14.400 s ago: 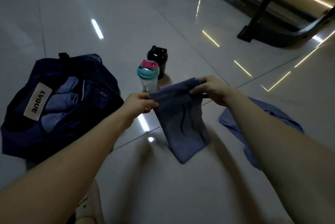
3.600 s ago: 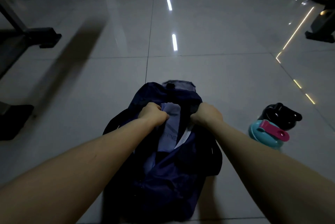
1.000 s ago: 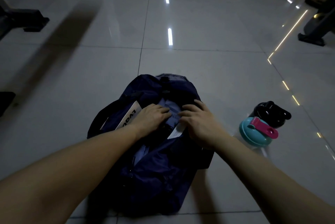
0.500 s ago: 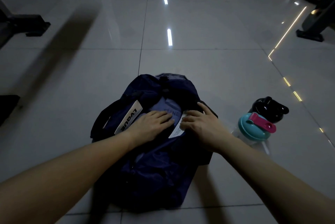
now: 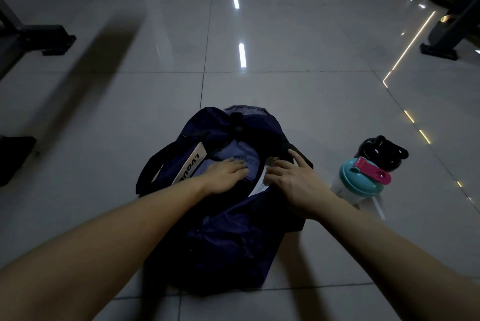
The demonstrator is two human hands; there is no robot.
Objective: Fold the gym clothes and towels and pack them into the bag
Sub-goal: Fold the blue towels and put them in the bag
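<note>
Since a moment ago: both my hands have stayed flat on the folded clothes in the bag, where a few seconds back they were fists gripping its opening; my right index finger now sticks out toward the far rim.
Left hand [image 5: 225, 176]: palm down, fingers [image 5: 237, 166] spread loose and flat, gripping nothing, pressing on the blue cloth inside the bag.
Right hand [image 5: 294, 180]: palm down too, fingers unclenched and holding nothing; the index finger points up and lies along the bag's right edge, the others rest on the cloth beside a white tag [image 5: 258, 186].
Folded clothes [image 5: 242, 154]: blue-grey fabric lying inside the open bag, under and just ahead of both hands, with faint lettering I cannot read.
Bag [image 5: 228, 237]: dark navy, soft, sitting on the floor right in front of me, mouth open on top, a dark strap looping out on its left side.
Label [image 5: 190, 166]: white strip with black letters on the bag's left flap, partly covered by my left wrist.
Shaker bottle [image 5: 359, 183]: clear body, teal lid with a pink flip cap, standing on the floor just to the right of the bag.
Black bottle [image 5: 381, 153]: just behind the shaker, touching or nearly so; I cannot tell which.
Floor [image 5: 285, 86]: glossy pale tiles with streaks of reflected light.
Gym equipment [image 5: 33, 37]: dark metal frames at the far left and far right edges, well apart from the bag.
</note>
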